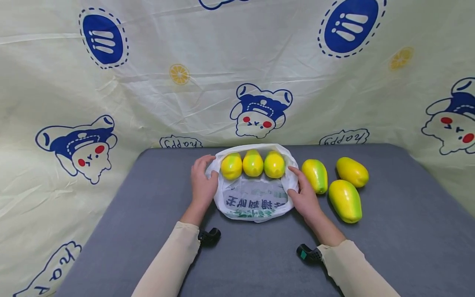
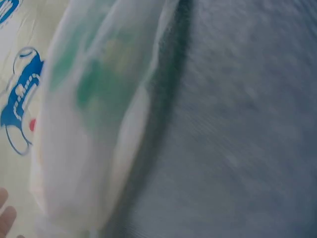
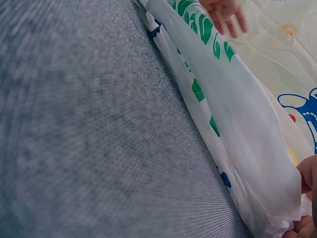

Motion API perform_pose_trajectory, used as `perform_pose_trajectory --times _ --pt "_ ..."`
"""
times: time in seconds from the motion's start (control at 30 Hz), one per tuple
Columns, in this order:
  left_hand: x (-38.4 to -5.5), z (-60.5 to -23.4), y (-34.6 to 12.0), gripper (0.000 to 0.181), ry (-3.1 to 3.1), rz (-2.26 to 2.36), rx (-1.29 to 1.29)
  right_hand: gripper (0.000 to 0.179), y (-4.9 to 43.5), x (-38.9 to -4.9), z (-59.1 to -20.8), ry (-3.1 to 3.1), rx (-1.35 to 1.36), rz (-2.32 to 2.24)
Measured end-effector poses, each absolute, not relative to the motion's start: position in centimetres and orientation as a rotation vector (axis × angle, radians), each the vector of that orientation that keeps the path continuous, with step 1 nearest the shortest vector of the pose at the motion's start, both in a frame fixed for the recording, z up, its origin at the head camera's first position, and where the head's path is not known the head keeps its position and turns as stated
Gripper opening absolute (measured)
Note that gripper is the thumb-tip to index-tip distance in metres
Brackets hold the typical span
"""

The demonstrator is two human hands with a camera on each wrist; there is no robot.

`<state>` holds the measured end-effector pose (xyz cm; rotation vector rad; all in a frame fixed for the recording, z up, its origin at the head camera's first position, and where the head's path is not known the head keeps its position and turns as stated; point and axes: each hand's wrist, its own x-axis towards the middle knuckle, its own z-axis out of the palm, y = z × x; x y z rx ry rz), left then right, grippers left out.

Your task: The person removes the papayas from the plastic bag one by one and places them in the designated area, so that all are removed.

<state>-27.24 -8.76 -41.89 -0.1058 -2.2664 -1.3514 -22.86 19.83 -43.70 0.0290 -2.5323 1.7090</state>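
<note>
A white plastic bag (image 1: 256,216) with green leaf print and dark lettering lies with its mouth spread wide. Inside, along its far side, sit three glossy yellow-green papaya-shaped fruits (image 1: 253,163) in a row. My right hand (image 1: 305,197) pinches the bag's right edge between thumb and fingers; the right wrist view shows the fingertips (image 3: 308,173) at the gathered plastic. At the left edge, my left hand (image 1: 203,181) has its fingers loosely extended beside the bag. The right wrist view catches that left hand (image 3: 225,12) beyond the printed rim, fingers apart.
Right of the bag, three more such fruits lie on the grey table: one close to the right hand (image 1: 315,176), one farther back (image 1: 352,172) and one nearer (image 1: 345,201). A printed cloth (image 1: 215,103) hangs behind the table (image 1: 256,264).
</note>
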Motion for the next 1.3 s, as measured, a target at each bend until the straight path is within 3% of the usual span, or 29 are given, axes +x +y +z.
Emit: perform_pose_trajectory --times 0.33,0.83,1.3 --pt "-26.7 -39.8 -6.4 0.033 -2.498 -0.874 -0.414 0.066 20.0 -23.0 -44.1 -2.541 0.000 1.704" --pt "-29.5 -40.2 -5.4 0.047 -2.770 -0.715 -0.322 0.061 19.6 -23.1 -44.1 -2.561 0.001 1.674" --pt "-30.2 -41.4 -5.1 0.057 -2.817 -0.666 -0.301 0.061 19.7 -23.0 -43.8 -2.562 0.023 1.679"
